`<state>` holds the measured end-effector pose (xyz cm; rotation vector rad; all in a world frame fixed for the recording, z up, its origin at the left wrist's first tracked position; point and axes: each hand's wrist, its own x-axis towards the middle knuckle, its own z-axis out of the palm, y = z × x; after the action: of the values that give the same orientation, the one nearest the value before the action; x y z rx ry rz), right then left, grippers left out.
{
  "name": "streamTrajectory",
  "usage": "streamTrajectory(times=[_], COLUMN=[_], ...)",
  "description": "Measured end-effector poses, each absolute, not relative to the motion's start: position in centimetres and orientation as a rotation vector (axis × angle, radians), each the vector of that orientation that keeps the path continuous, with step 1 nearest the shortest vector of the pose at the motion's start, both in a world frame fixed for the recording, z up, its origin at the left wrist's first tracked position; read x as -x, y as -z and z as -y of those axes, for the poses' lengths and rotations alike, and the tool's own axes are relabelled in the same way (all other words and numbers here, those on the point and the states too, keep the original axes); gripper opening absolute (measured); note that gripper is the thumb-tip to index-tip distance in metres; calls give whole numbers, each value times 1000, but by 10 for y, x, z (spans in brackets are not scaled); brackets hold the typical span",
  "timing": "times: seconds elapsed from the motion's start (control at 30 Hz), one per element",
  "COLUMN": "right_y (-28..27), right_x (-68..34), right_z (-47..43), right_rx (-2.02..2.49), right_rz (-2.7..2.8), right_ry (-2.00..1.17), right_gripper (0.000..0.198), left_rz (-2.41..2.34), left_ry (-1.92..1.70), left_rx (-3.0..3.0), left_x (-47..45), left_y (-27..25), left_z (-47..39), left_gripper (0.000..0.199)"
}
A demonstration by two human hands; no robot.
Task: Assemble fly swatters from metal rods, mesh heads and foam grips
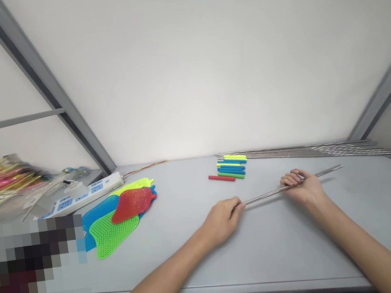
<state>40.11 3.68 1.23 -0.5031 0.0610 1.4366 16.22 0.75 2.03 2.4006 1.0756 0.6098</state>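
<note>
A thin silver metal rod (265, 195) slants over the middle of the table, its right end a little higher in the picture. My left hand (224, 219) is closed around its left end, hiding that tip. Farther along, my right hand (304, 189) holds the rod with palm turned up and fingers curled; the rod sticks out to the right beyond it. Behind my hands lie several coloured handle tubes in a stack, among them a red tube (222, 178), a green tube (231, 175) and a yellow tube (235, 157). More metal rods (311, 150) lie along the wall.
Perforated fly-swatter heads overlap at the left: a red head (133, 203), a green head (115, 231), a blue head (99, 212) and a yellow head (137, 185). Behind them are a white power strip (96, 188) and a bundle of colourful sticks (4, 183). Metal frame posts (46, 84) flank the table.
</note>
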Motion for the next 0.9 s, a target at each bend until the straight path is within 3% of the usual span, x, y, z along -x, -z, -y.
streamTrajectory(times=[0.9], right_y=[-11], right_x=[-397], right_z=[-32], right_rx=[436], right_rz=[-10], right_ry=[-1445], right_gripper=[27], left_rz=[-1042], left_ry=[-514], left_rx=[-2395], left_x=[-161], left_y=[-23], left_z=[-6], left_gripper=[32])
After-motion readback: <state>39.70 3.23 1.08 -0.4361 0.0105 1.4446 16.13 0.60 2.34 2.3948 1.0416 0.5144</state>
